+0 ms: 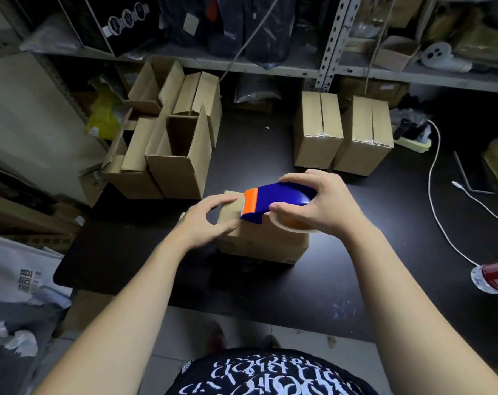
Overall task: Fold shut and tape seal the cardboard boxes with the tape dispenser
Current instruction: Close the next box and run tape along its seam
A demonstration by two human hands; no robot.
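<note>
A person's right hand [322, 203] grips the tape dispenser [282, 199] atop a cardboard box [259, 240] at mid-table [299, 280]. The left hand [205, 220], fingers nearly straight, presses the flaps down. Firm, even pressure along the seam should lay the tape flat.

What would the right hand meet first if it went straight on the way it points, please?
Likely the left hand, whose fingers rest on the box just ahead of the tape dispenser.
</note>
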